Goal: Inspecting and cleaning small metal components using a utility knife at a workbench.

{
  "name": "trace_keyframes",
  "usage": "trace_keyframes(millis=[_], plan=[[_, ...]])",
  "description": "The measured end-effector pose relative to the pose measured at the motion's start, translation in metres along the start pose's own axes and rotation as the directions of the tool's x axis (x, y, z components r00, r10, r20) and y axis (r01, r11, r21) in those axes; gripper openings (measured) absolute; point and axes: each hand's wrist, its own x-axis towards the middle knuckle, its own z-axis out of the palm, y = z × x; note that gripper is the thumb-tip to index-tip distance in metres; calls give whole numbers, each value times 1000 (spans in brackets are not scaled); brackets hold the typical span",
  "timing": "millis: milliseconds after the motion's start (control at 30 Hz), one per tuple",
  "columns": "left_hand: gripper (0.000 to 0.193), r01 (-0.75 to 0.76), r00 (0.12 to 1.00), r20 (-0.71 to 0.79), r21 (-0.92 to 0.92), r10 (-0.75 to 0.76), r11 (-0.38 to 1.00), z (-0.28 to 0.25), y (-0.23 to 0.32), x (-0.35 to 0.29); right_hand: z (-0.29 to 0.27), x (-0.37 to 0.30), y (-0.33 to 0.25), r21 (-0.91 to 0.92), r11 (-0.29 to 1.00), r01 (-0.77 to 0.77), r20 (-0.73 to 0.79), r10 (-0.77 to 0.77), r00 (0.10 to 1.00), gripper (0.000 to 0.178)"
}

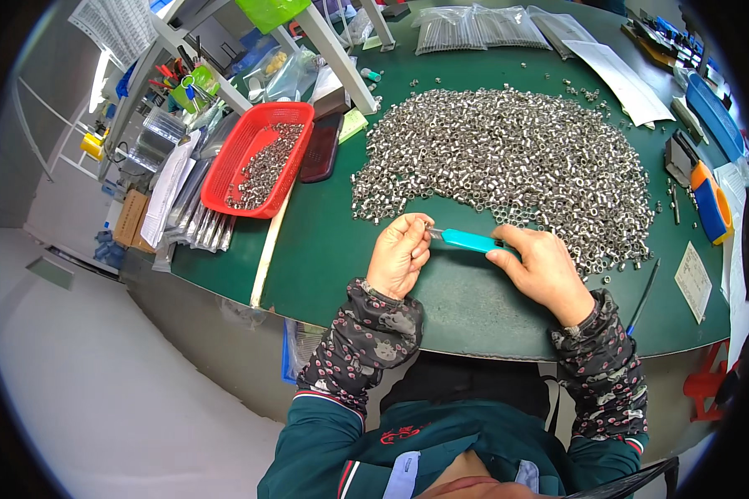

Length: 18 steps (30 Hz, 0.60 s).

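My right hand (543,264) grips the rear end of a teal utility knife (472,241) between thumb and fingers. The knife lies nearly level over the green table, its blade end pointing left. At that end my left hand (400,254) is closed in a pinch. A small shiny metal piece shows at its fingertips by the blade; the fingers hide most of it. Just beyond both hands spreads a large heap of small silver metal rings (508,154). A red plastic basket (216,179) to the left holds more of these pieces.
A dark phone-like object (322,148) lies beside the basket. Bagged metal parts (483,30) are at the back. On the right sit a blue tray (716,116), a blue-and-orange tool (711,204), a paper card (692,281) and a pen (644,297). A shelf leg (339,58) stands at the back left.
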Motion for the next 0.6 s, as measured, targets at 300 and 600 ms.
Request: trace_keyframes(millis=[300,600], plan=[[16,-20,998,-57,78,25,997,3,-1,-1,1,-1,-2,-100,995,28,-44,-33,999,22],[15,-45,996,-68,140,55,989,4,-2,-1,5,-2,0,-193,977,92,-141,-121,983,21]])
